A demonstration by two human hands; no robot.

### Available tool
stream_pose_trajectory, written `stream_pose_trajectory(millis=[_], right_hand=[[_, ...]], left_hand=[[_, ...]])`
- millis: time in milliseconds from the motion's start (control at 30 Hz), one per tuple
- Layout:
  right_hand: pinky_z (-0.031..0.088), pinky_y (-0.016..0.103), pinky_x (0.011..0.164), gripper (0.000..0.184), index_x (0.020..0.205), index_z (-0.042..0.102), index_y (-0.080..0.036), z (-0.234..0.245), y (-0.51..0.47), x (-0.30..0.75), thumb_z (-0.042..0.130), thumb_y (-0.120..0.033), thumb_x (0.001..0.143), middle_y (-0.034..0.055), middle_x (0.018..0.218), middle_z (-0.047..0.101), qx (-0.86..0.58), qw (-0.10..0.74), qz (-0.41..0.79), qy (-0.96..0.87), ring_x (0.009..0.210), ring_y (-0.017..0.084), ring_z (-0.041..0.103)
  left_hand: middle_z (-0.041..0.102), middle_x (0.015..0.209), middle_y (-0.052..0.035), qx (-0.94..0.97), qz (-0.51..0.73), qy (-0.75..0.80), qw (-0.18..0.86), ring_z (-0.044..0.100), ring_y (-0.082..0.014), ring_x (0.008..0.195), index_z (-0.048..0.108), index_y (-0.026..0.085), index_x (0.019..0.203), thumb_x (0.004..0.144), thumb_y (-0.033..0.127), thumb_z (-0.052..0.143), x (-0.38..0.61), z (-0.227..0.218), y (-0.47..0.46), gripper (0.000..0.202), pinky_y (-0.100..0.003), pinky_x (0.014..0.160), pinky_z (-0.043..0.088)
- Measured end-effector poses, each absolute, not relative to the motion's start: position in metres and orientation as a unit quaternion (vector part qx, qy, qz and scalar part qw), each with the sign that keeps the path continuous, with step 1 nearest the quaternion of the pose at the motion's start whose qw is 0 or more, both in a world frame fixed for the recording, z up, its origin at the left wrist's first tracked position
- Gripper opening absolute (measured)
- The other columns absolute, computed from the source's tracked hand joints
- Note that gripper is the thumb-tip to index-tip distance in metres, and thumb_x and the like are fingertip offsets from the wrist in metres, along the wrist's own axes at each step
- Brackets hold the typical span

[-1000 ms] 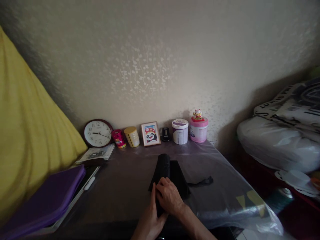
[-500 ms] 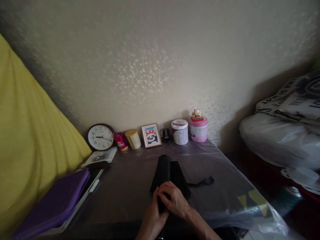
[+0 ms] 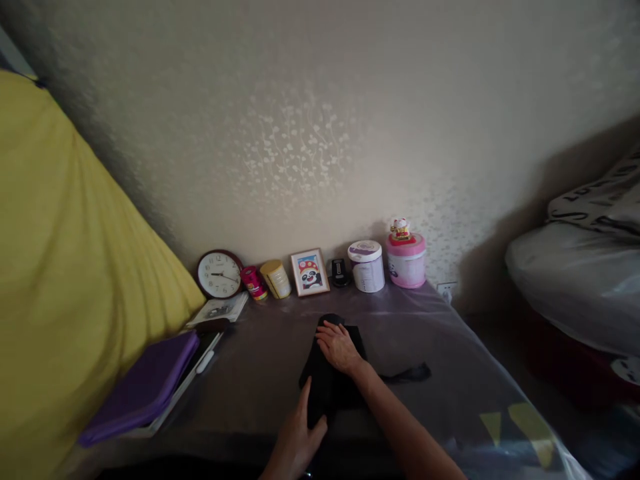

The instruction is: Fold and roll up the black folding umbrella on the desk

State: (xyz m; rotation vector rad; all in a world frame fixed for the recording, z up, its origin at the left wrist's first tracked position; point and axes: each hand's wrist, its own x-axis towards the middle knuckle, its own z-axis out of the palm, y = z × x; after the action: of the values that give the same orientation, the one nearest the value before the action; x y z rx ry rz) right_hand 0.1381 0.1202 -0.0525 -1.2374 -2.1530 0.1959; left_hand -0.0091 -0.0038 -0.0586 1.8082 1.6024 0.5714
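Note:
A black rolled fabric item [image 3: 325, 387] lies in the middle of the plastic-covered table [image 3: 250, 373], with a thin black strap [image 3: 407, 373] trailing to its right. My right hand [image 3: 339, 347] rests flat on the item's far end, fingers stretched forward. My left hand [image 3: 299, 437] presses against the item's near left edge, fingers extended along it.
Along the wall stand a round clock [image 3: 219, 274], a red can [image 3: 254, 283], a yellow can [image 3: 276, 278], a panda picture frame [image 3: 310, 272], a white tub [image 3: 367, 266] and a pink tub [image 3: 406, 259]. A purple folder [image 3: 143, 390] lies left. Yellow fabric [image 3: 60, 300] fills the left side; bedding [image 3: 580, 280] sits right.
My right hand has slid forward from the near end of the black item to its far end. The left hand's fingers opened out along the near edge. The view shifted rightward.

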Motion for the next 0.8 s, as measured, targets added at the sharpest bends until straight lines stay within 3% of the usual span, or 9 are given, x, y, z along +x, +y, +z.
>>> stream_pose_trajectory(millis=[333, 800], right_hand=[[0.014, 0.041, 0.102, 0.03, 0.097, 0.064, -0.03, -0.058, 0.165, 0.136, 0.035, -0.028, 0.088, -0.0022, 0.12, 0.057, -0.495, 0.271, 0.082, -0.821, 0.123, 0.016, 0.033], [0.031, 0.033, 0.09, 0.032, 0.091, 0.067, -0.026, -0.055, 0.189, 0.13, 0.036, -0.026, 0.086, 0.0017, 0.114, 0.059, -0.514, 0.236, 0.094, -0.819, 0.106, 0.02, 0.046]], left_hand=[[0.034, 0.139, -0.0095, 0.675, 0.257, 0.598, 0.348, 0.033, -0.0184, 0.127, 0.014, 0.015, 0.138, 0.077, 0.03, 0.047, -0.005, -0.052, -0.008, 0.071, -0.036, 0.106, 0.025], [0.032, 0.14, -0.0084, 0.655, 0.279, 0.596, 0.371, 0.031, -0.0186, 0.128, 0.014, 0.018, 0.139, 0.078, 0.034, 0.048, -0.004, -0.05, -0.008, 0.072, -0.035, 0.106, 0.025]])
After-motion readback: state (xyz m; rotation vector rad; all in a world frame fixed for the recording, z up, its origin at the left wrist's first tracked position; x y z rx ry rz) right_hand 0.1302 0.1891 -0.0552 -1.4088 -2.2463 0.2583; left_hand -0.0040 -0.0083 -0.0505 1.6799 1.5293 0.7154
